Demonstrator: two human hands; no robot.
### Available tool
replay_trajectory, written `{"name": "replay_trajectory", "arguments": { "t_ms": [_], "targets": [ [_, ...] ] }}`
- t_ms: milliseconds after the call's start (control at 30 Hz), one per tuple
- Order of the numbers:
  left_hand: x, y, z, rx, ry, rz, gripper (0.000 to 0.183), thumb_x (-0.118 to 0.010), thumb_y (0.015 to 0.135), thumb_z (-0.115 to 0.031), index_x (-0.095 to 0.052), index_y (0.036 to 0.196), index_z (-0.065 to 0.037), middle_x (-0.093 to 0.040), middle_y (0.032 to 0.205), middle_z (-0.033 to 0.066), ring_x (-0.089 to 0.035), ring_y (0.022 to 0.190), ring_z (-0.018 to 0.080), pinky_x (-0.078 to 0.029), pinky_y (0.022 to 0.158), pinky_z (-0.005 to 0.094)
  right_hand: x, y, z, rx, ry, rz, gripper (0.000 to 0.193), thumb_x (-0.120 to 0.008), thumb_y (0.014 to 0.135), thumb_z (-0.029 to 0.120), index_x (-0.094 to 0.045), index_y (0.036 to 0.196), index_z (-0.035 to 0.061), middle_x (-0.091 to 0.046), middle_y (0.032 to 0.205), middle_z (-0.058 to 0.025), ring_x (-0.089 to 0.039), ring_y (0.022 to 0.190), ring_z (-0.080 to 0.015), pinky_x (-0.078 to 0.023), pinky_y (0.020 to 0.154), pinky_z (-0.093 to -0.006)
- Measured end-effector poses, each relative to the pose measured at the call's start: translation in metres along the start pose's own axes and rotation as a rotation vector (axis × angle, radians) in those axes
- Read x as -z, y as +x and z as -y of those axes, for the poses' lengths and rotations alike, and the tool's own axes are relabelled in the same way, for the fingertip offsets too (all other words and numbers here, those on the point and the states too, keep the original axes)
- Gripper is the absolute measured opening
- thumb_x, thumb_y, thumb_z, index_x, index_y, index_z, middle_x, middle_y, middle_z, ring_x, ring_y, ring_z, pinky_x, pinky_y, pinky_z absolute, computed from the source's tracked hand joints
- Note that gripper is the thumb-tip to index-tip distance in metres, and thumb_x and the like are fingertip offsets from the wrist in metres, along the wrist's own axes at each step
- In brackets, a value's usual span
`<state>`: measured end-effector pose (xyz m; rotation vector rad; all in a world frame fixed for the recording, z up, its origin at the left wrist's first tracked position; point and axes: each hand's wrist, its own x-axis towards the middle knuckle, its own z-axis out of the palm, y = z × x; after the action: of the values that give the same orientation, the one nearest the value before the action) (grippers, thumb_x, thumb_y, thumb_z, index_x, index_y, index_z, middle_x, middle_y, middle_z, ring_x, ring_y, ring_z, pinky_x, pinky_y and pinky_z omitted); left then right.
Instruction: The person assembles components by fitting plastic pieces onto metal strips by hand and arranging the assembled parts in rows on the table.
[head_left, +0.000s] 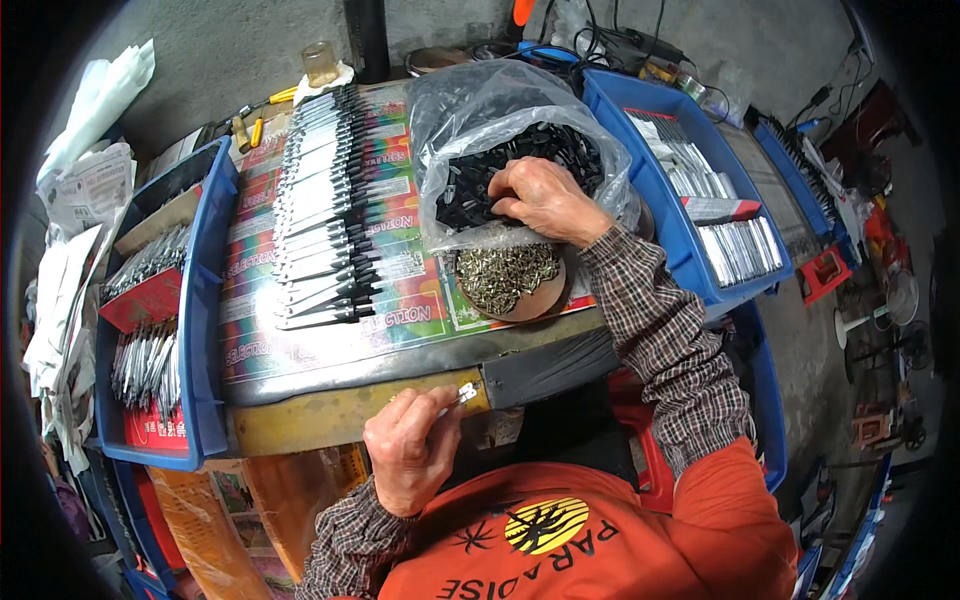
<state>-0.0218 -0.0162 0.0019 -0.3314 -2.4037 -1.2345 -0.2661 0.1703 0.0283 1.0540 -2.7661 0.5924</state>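
Note:
My left hand point(410, 445) is closed in a pinch at the table's front edge. A small shiny metal piece point(467, 392) sticks out past its fingertips; its kind is too small to tell. My right hand point(545, 200) reaches into a clear plastic bag point(460, 100) full of small black plastic parts point(470, 175). Its fingers curl down among the parts, and whatever they grip is hidden. Right below the bag's mouth, a round dish point(545, 298) holds a heap of small brass-coloured metal pieces point(505, 278).
A long row of silver, black-tipped slim tools point(320, 200) lies on the colourful printed table cover point(400, 330). Blue bins with similar metal parts stand at left point(208, 300) and right point(715, 292). Behind are a small glass jar point(320, 62), a yellow-handled tool point(283, 96) and cables point(595, 45).

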Motion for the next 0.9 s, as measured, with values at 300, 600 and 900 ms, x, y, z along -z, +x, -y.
{"name": "replay_trajectory", "arguments": {
  "t_ms": [300,600,900],
  "targets": [
    [0.005,-0.001,-0.001,-0.014,0.03,0.001,0.02,-0.069,0.071,0.004,-0.063,0.088,-0.004,-0.055,0.066,0.01,-0.055,0.056,0.0261,-0.043,0.051,0.0352,0.007,0.002,0.001,-0.141,0.112,0.07,0.021,-0.066,0.069,0.017,-0.067,0.081,-0.0005,-0.065,0.078,-0.0182,-0.064,0.076,-0.0318,-0.049,0.071,-0.0405],
    [0.007,-0.007,-0.003,-0.03,0.017,-0.022,0.017,-0.069,0.073,0.004,-0.063,0.087,-0.003,-0.055,0.066,0.0092,-0.052,0.053,0.0219,-0.04,0.049,0.0314,0.02,-0.038,0.026,0.095,0.185,-0.353,0.018,-0.063,0.081,0.012,-0.06,0.093,-0.0002,-0.063,0.086,-0.0151,-0.063,0.08,-0.0302,-0.049,0.069,-0.0392],
    [0.005,-0.01,-0.013,-0.019,0.001,0.02,0.016,-0.068,0.074,0.005,-0.064,0.088,-0.002,-0.056,0.067,0.0081,-0.049,0.051,0.0175,-0.039,0.048,0.0274,0.017,-0.132,0.098,0.087,0.585,-0.21,0.016,-0.063,0.087,0.01,-0.065,0.097,-0.002,-0.062,0.08,-0.0078,-0.059,0.065,-0.0136,-0.046,0.058,-0.026]
  ]
}}
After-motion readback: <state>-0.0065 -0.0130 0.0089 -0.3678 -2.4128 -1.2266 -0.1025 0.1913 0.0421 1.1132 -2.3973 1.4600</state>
